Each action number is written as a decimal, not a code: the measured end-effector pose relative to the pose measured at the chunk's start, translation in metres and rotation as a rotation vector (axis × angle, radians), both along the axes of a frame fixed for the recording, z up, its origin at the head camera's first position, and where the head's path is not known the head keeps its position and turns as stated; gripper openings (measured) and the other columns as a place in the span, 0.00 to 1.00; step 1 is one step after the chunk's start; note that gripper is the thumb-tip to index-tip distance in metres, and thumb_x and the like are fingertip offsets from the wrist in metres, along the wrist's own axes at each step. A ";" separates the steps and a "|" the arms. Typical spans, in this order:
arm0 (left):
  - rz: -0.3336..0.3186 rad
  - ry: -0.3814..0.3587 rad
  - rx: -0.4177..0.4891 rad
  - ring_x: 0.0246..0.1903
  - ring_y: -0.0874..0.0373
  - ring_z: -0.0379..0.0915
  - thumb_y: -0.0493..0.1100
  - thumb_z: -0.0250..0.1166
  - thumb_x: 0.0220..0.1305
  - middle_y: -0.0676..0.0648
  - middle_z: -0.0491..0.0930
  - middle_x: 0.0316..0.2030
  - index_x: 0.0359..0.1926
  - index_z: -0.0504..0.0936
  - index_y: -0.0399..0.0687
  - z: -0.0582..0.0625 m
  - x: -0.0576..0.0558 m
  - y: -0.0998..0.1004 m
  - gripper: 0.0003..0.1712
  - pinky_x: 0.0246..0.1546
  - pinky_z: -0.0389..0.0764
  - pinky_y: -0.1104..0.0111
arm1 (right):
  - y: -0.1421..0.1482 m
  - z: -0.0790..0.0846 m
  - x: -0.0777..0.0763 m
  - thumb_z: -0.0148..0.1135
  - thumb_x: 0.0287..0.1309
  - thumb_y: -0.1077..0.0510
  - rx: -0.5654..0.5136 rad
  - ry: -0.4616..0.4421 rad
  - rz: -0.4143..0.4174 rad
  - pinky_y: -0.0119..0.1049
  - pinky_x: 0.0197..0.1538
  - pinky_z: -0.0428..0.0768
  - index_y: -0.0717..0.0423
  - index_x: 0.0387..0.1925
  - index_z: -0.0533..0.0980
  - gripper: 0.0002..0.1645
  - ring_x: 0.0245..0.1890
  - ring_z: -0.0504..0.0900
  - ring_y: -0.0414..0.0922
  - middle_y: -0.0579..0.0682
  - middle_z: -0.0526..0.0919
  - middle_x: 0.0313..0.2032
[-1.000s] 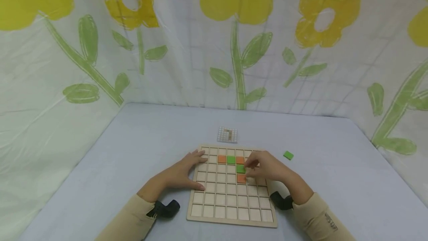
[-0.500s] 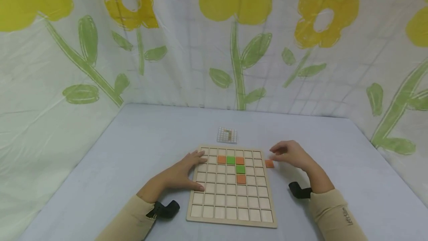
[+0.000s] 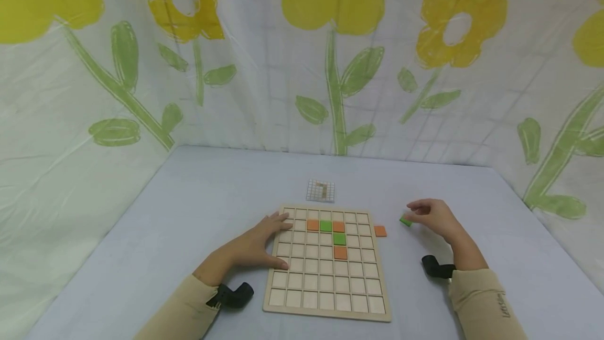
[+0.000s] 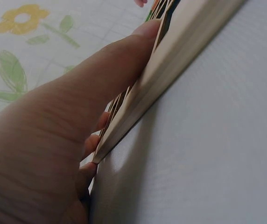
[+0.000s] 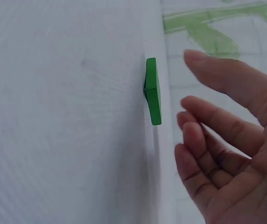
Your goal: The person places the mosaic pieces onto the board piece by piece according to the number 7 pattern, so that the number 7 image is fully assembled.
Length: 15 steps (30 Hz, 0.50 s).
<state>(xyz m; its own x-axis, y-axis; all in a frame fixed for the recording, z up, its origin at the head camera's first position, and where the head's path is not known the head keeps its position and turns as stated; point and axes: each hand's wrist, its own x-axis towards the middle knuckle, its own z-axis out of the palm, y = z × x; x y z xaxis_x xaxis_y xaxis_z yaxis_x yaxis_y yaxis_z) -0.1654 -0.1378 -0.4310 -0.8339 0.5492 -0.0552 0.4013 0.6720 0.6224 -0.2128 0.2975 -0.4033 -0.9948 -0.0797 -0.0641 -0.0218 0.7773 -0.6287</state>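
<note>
A wooden grid board [image 3: 326, 293] lies on the table with orange and green square tiles set in some of its cells. My left hand [image 3: 255, 243] rests on the board's left edge, fingers spread; the left wrist view shows the thumb [image 4: 124, 56] on its rim. Off to the board's right, my right hand [image 3: 436, 216] hovers over a loose green tile [image 3: 405, 220]. In the right wrist view a gap shows between its loosely bent fingers [image 5: 194, 135] and the green tile [image 5: 153, 93]. An orange tile [image 3: 380, 231] lies beside the board's right edge.
Behind the board lies a small card [image 3: 321, 191] with a printed grid and a brownish pattern. A flowered curtain [image 3: 264, 83] hangs at the back and sides of the table [image 3: 226, 177]. Each wrist wears a black device.
My right hand has moved right, from above the board's tiles to above the loose green tile. The orange tile beside the board has come into view. My left hand has stayed put.
</note>
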 end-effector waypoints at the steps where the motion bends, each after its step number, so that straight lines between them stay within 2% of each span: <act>1: 0.000 0.000 -0.001 0.74 0.50 0.33 0.66 0.72 0.39 0.52 0.47 0.73 0.67 0.63 0.54 0.000 0.000 0.000 0.54 0.73 0.40 0.52 | 0.002 -0.001 0.000 0.67 0.51 0.49 -0.004 -0.008 0.000 0.31 0.36 0.75 0.66 0.50 0.76 0.29 0.39 0.75 0.46 0.59 0.80 0.42; 7: 0.002 0.001 -0.008 0.73 0.50 0.33 0.66 0.72 0.39 0.53 0.47 0.73 0.67 0.63 0.54 0.001 0.000 0.001 0.54 0.73 0.40 0.51 | 0.006 -0.010 -0.002 0.70 0.48 0.51 -0.021 -0.024 -0.002 0.29 0.34 0.74 0.67 0.47 0.77 0.28 0.35 0.74 0.41 0.56 0.81 0.38; 15: 0.015 -0.009 -0.008 0.73 0.50 0.33 0.66 0.72 0.39 0.53 0.47 0.73 0.67 0.63 0.54 0.002 0.001 0.001 0.54 0.73 0.40 0.51 | 0.005 -0.011 -0.002 0.70 0.48 0.54 0.004 -0.034 -0.004 0.31 0.33 0.73 0.66 0.44 0.78 0.24 0.35 0.73 0.45 0.55 0.80 0.36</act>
